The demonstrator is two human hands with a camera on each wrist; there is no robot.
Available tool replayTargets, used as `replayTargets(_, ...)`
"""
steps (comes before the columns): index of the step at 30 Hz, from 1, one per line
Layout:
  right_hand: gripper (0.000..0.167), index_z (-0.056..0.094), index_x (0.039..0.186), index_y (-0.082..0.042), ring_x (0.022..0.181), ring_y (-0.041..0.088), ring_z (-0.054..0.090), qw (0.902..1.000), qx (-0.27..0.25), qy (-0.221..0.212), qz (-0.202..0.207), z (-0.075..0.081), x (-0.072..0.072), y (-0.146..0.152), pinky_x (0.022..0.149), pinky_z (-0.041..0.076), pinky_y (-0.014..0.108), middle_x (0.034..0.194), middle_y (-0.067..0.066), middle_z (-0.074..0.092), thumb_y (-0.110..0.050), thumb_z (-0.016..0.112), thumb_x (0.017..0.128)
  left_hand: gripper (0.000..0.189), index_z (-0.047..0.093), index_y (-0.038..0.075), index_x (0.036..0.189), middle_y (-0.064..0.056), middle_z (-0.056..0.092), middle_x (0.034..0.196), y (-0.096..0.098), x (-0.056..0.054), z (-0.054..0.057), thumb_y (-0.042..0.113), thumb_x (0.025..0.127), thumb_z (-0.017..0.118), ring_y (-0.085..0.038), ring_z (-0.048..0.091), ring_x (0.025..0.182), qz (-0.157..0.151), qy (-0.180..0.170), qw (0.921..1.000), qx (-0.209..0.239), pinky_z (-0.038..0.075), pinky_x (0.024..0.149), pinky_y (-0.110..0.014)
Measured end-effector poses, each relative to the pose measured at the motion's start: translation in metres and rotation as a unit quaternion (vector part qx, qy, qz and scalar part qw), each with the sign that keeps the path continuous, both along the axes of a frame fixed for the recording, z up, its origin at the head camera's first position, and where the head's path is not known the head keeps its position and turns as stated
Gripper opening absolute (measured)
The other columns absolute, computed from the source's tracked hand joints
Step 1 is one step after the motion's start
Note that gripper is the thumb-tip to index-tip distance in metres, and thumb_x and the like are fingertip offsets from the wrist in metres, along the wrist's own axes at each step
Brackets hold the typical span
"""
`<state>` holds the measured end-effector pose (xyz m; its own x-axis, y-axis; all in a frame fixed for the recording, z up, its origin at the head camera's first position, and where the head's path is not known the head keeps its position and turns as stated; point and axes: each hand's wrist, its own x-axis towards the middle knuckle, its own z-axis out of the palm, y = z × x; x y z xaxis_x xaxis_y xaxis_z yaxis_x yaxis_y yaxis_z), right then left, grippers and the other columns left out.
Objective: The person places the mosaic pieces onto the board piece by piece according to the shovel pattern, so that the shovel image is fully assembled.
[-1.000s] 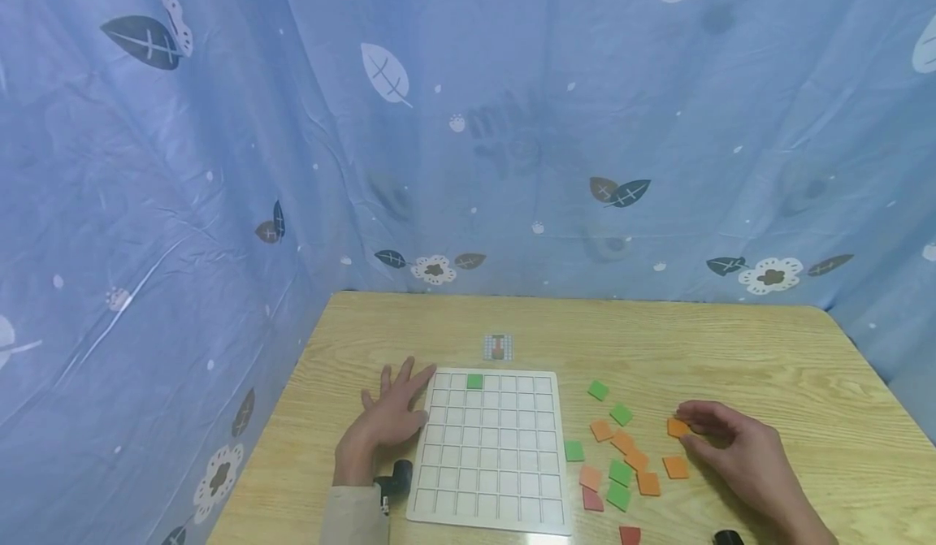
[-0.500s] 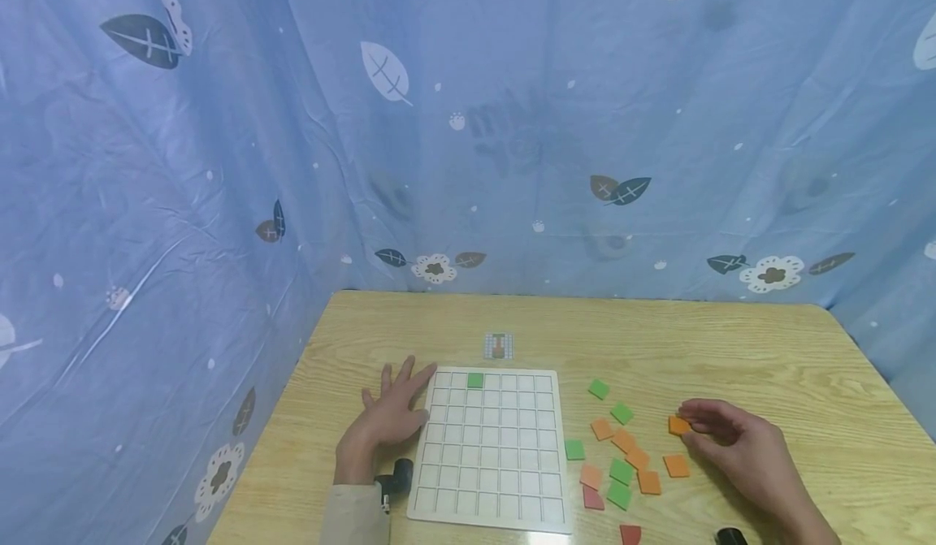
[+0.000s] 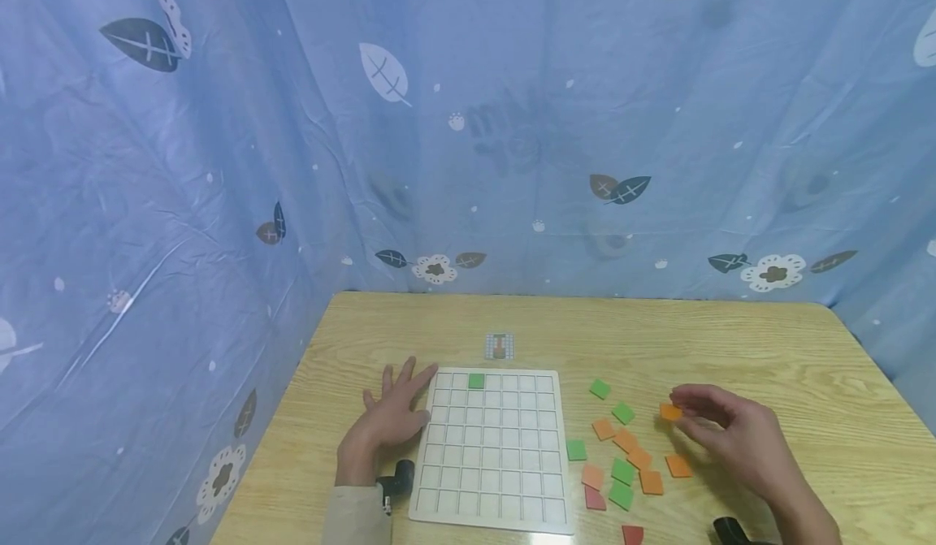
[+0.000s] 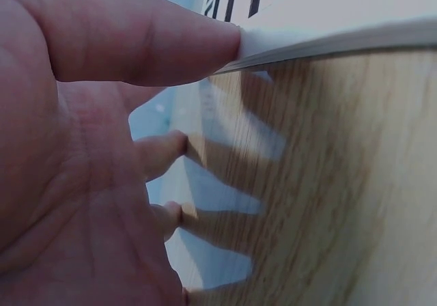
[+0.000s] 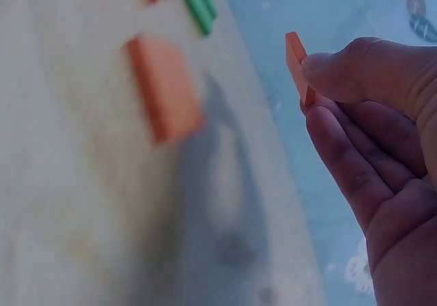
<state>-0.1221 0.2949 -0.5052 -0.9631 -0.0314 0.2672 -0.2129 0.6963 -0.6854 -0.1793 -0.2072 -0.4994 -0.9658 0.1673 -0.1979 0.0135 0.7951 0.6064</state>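
Note:
Between thumb and fingertips, my right hand (image 3: 734, 435) pinches an orange square tile (image 5: 298, 68), raised off the table in the right wrist view. Another orange tile (image 3: 678, 466) lies on the wood just below that hand. My left hand (image 3: 391, 415) rests with spread fingers along the left edge of a white grid board (image 3: 488, 525); its thumb (image 4: 191, 43) touches the board's edge in the left wrist view. One green tile (image 3: 477, 381) sits in the board's top row, third cell from the left.
Right of the board lie several loose tiles: green ones (image 3: 623, 472), orange ones (image 3: 625, 440) and red ones with a curved edge (image 3: 632, 535). A small card with a printed grid pattern (image 3: 500, 346) lies behind the board. A blue patterned curtain (image 3: 512, 123) borders the table (image 3: 409, 317).
My right hand has lifted the orange tile from the table and shifted slightly up and to the left with it. The left hand and the board stay in place.

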Motion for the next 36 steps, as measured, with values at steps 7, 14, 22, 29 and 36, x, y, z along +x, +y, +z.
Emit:
replayTargets(7,0.041,0.080,0.121,-0.017,0.098,-0.009,0.073,0.9991,-0.002,0.038,0.020,0.018,-0.009,-0.021,0.080,0.056,0.005,0.109,0.002,0.084,-0.005,0.094,0.084,0.081,0.046,0.023,0.169,-0.020,0.017,0.183,0.000,0.000,0.000,0.008,0.092,0.064,-0.056,-0.005,0.168,0.000,-0.001,1.0000,0.006,-0.011,0.120,-0.090)
replayTargets(14,0.041,0.081,0.121,-0.017,0.098,-0.002,0.077,0.9981,-0.009,0.044,0.042,0.026,-0.017,-0.043,0.081,0.059,0.009,0.110,-0.002,0.084,-0.005,0.093,0.084,0.081,0.046,0.022,0.169,-0.021,0.017,0.183,-0.001,0.000,-0.001,0.008,0.091,0.064,-0.057,-0.004,0.167,-0.006,0.001,1.0000,0.005,-0.011,0.120,-0.091)
replayTargets(22,0.040,0.081,0.121,-0.015,0.098,0.004,0.078,0.9953,-0.044,0.046,0.073,0.031,-0.026,-0.070,0.087,0.063,0.015,0.111,0.001,0.084,-0.001,0.091,0.085,0.079,0.045,0.023,0.169,-0.021,0.017,0.183,-0.001,0.000,0.000,0.009,0.093,0.064,-0.056,-0.006,0.168,-0.003,-0.001,1.0000,0.009,-0.010,0.120,-0.091)
replayTargets(29,0.036,0.081,0.120,-0.017,0.101,0.014,0.080,0.9940,-0.064,0.024,0.086,0.032,-0.032,-0.094,0.090,0.066,0.025,0.113,-0.002,0.083,-0.003,0.089,0.088,0.080,0.045,0.023,0.169,-0.021,0.017,0.183,-0.001,0.000,0.000,0.009,0.093,0.065,-0.056,-0.006,0.168,-0.003,-0.002,1.0000,0.009,-0.010,0.120,-0.091)
replayTargets(36,0.036,0.081,0.121,-0.016,0.103,0.018,0.080,0.9930,-0.075,0.002,0.091,0.028,-0.038,-0.118,0.094,0.068,0.048,0.113,-0.004,0.083,-0.001,0.087,0.089,0.080,0.047,0.023,0.168,-0.020,0.017,0.183,-0.001,0.000,0.000,0.008,0.091,0.065,-0.056,-0.006,0.168,0.000,0.000,0.9999,0.012,-0.011,0.120,-0.091)
